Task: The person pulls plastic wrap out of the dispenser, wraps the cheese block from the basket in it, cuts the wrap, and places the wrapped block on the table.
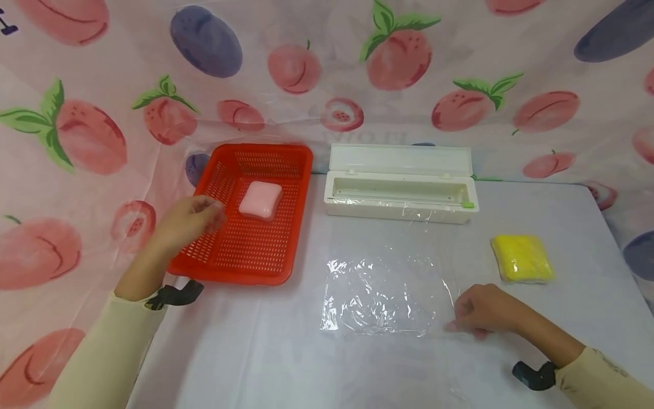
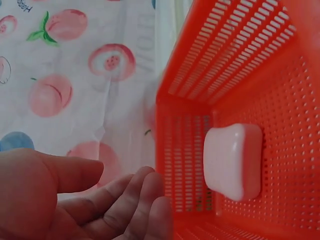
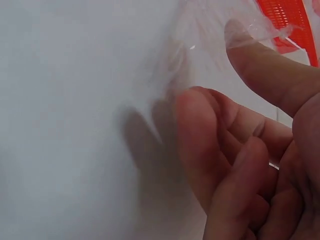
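A pink bar of soap [image 1: 260, 200] with rounded corners lies inside the red basket [image 1: 278, 275]; the left wrist view shows the soap [image 2: 234, 161] side-on. My left hand [image 1: 191, 223] hovers over the basket's left side, fingers loosely bent, holding nothing. A clear sheet of plastic film [image 1: 383, 295] is spread on the table in front of a white film dispenser [image 1: 403, 213] whose lid stands up. My right hand [image 1: 485, 309] is at the film's right edge. In the right wrist view its thumb [image 3: 270, 70] touches the film, apart from the loosely curled fingers [image 3: 200, 145].
A yellow block [image 1: 522, 258] with a shiny, wrapped-looking surface lies to the right of the film, just beyond my right hand. A fruit-patterned cloth [image 1: 286, 23] hangs behind the white-covered table [image 1: 245, 352]. Each wrist carries a black strap mount.
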A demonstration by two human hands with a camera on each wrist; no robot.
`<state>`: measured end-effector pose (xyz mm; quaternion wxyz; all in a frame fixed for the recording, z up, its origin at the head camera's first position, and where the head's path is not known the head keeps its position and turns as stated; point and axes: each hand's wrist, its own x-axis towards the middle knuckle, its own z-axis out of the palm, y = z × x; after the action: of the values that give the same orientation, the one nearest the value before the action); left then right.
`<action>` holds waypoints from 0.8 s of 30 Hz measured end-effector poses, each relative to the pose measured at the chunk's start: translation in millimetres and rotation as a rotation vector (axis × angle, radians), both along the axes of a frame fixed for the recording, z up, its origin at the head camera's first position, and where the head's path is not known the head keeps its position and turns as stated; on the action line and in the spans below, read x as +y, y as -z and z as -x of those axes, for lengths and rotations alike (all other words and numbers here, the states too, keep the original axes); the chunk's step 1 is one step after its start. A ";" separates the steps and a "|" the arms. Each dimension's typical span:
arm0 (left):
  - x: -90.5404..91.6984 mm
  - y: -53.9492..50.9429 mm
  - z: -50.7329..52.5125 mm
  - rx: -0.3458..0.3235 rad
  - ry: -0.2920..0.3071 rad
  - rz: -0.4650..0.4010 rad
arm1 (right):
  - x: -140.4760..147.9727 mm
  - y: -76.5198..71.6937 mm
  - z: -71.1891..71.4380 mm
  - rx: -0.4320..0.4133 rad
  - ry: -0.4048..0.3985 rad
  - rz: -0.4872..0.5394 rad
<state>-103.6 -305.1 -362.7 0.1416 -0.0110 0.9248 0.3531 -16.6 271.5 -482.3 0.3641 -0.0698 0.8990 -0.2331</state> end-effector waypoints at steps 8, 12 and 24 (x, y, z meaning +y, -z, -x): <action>-5.9 3.0 42.9 -0.091 0.043 -0.002 | 8.6 9.5 -4.8 -0.048 0.026 -0.031; -4.4 10.4 65.1 -0.124 0.032 0.006 | 11.3 12.7 -3.8 -0.051 0.018 -0.030; 13.7 25.9 99.2 -0.355 0.012 0.045 | 13.8 12.4 -3.7 -0.033 0.017 -0.087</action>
<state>-202.8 -291.4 -388.6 0.3043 -0.0705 0.8930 0.3241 -12.9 285.4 -494.7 0.3795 -0.0425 0.9027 -0.1982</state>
